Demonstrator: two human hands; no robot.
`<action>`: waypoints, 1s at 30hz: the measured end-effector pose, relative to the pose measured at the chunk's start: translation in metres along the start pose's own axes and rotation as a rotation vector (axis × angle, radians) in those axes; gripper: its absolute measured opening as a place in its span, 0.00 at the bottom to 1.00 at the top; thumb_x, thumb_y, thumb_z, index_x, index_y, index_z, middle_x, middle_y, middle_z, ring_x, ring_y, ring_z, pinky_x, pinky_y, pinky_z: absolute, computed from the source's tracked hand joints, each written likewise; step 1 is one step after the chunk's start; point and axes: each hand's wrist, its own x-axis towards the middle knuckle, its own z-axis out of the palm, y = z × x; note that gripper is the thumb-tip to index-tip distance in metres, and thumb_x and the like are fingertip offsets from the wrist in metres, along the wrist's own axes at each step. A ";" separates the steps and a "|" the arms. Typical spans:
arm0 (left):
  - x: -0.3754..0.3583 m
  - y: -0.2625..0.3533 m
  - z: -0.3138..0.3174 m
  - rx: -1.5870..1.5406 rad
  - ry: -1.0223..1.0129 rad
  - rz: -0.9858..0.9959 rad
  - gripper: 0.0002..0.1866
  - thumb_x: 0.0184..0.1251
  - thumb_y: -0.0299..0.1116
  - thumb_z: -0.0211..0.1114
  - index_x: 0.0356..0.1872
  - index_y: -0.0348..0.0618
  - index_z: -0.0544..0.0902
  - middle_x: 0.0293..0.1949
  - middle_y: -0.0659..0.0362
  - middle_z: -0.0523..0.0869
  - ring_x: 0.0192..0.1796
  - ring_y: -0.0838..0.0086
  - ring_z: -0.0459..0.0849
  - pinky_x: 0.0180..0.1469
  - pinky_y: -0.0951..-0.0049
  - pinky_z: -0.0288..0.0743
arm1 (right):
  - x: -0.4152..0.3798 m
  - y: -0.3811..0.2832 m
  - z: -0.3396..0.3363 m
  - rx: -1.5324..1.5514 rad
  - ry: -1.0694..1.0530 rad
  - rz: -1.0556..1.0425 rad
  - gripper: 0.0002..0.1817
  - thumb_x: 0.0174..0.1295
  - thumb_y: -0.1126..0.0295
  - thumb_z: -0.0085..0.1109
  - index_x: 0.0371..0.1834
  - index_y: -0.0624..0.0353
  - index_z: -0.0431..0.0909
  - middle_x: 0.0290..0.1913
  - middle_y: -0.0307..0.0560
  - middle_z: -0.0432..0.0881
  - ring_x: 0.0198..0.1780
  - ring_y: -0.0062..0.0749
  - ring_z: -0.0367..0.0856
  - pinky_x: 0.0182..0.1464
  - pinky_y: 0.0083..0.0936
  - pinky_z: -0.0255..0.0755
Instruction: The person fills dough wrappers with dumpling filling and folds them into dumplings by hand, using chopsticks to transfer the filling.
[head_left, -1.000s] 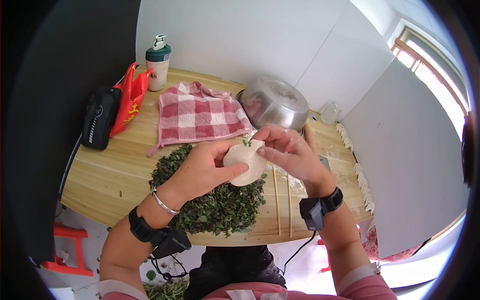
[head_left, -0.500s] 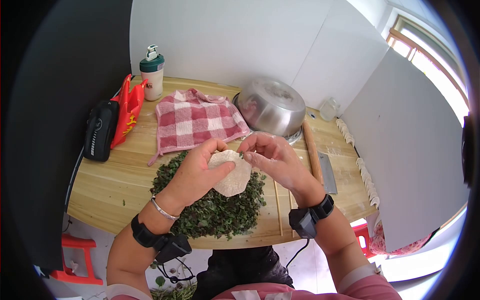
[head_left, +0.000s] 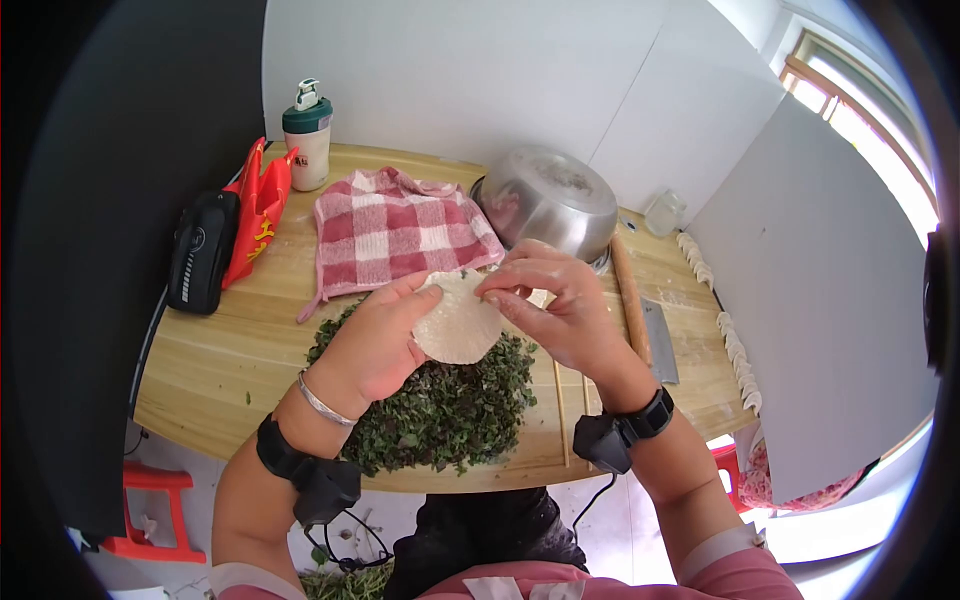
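A round, pale dumpling wrapper [head_left: 458, 328] is held up over a heap of chopped dark green leaves [head_left: 440, 425] at the front of the table. My left hand [head_left: 382, 340] grips its left side, thumb on top and fingers beneath. At the right edge, the thumb and fingers of my right hand [head_left: 562, 302] pinch the wrapper. A small green fleck shows near its far rim. Flour dusts the right fingers.
Behind the hands lie a checked towel [head_left: 400, 235] and an upturned steel basin [head_left: 555, 205]. To the right are a rolling pin [head_left: 630, 305], a cleaver [head_left: 658, 340], thin chopsticks [head_left: 560, 415] and a row of folded dumplings [head_left: 735, 350]. A lidded cup [head_left: 308, 145] stands back left.
The wrapper has turned flatter toward the camera and shifted slightly up and left. My right fingers have come from its top edge down to its right edge.
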 end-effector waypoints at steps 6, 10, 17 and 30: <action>-0.002 0.004 0.003 -0.119 0.023 -0.003 0.17 0.77 0.35 0.46 0.57 0.36 0.72 0.53 0.52 0.80 0.55 0.65 0.82 0.58 0.58 0.77 | 0.007 0.001 0.005 -0.264 -0.116 -0.109 0.05 0.51 0.78 0.64 0.31 0.61 0.79 0.32 0.46 0.78 0.34 0.38 0.77 0.37 0.31 0.72; 0.003 0.004 -0.003 -0.182 -0.041 -0.031 0.18 0.77 0.38 0.46 0.55 0.35 0.74 0.52 0.53 0.82 0.54 0.64 0.82 0.57 0.58 0.77 | -0.002 -0.006 -0.007 -0.274 -0.168 0.115 0.05 0.53 0.74 0.63 0.30 0.62 0.78 0.31 0.49 0.78 0.36 0.40 0.79 0.38 0.33 0.73; 0.006 0.001 -0.007 -0.128 0.068 0.102 0.20 0.77 0.41 0.47 0.59 0.36 0.72 0.56 0.54 0.80 0.58 0.66 0.79 0.63 0.64 0.71 | -0.056 0.036 -0.016 -0.514 -0.472 0.293 0.09 0.54 0.74 0.59 0.38 0.65 0.78 0.37 0.57 0.79 0.44 0.54 0.78 0.48 0.42 0.72; 0.001 0.004 0.000 -0.124 0.106 0.106 0.21 0.77 0.41 0.47 0.59 0.35 0.71 0.56 0.53 0.80 0.59 0.64 0.79 0.64 0.62 0.71 | -0.062 0.043 -0.007 -0.418 -0.557 0.303 0.19 0.51 0.77 0.59 0.49 0.65 0.75 0.49 0.56 0.73 0.49 0.54 0.76 0.53 0.40 0.71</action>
